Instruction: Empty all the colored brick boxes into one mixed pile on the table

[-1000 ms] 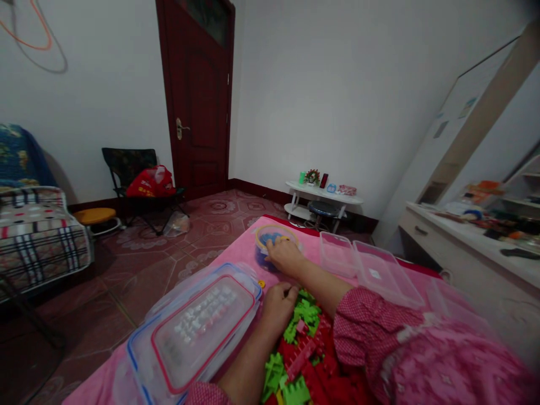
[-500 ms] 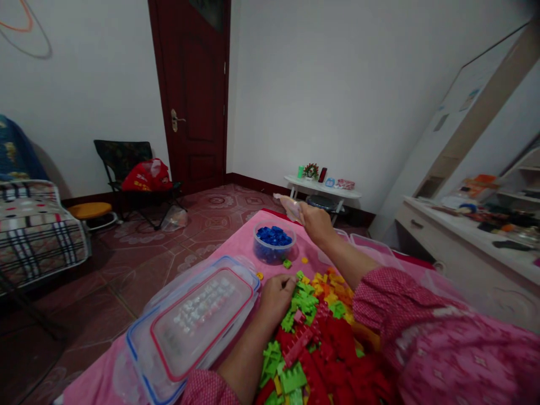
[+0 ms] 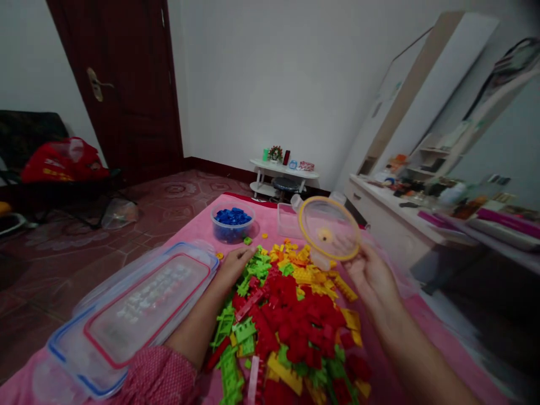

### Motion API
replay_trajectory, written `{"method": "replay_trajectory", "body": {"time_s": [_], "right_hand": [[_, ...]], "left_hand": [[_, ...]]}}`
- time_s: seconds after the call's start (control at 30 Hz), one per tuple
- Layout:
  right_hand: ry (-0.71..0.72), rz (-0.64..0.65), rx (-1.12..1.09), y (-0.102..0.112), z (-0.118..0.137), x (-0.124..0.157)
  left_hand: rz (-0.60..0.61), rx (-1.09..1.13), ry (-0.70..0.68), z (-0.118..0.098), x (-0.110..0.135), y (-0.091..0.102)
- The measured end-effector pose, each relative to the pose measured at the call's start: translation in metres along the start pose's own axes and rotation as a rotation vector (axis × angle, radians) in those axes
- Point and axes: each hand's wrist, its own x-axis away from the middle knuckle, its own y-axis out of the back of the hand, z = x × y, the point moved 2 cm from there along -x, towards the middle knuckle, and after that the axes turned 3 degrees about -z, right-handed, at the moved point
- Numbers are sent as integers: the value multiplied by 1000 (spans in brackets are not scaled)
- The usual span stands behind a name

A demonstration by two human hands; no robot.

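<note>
My right hand (image 3: 367, 270) grips the edge of a round clear lid with a yellow rim (image 3: 306, 233), raised and tilted above the right side of the table. Its fingers show through the lid. My left hand (image 3: 234, 264) is closed and low beside the light green blocks (image 3: 260, 263); whatever its fingers hold, if anything, is hidden. Between my arms spreads a heap of red blocks (image 3: 291, 304), yellow blocks (image 3: 312, 275) and green ones. Beyond my left hand stands a round clear tub (image 3: 232, 232) with blue blocks (image 3: 233, 216) in it.
Stacked clear lids with blue and red rims (image 3: 147, 306) lie left of my left arm on the pink tablecloth (image 3: 198, 219). A clear container (image 3: 289, 222) stands at the far right of the table. Farther off are a white side table (image 3: 278, 167) and a cluttered dresser (image 3: 379, 208).
My view has swung to the right. My right hand has brought the lid back from beyond the table's far side and turned its face toward me. The left hand stays beside the green blocks.
</note>
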Motion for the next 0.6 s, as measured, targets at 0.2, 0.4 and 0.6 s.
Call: {"method": "replay_trajectory", "body": {"time_s": [0.2,0.4,0.6], "right_hand": [[-129,-51,-160,49,-35,19],[-160,-147,-176,55,-41,21],[-179,-185,-182,58,-39,23]], "left_hand": [[260,-118,-52,-37,18,-7],[287,-408,-256,-72,45,-29],[343,-563,-469,-125,39,-15]]}}
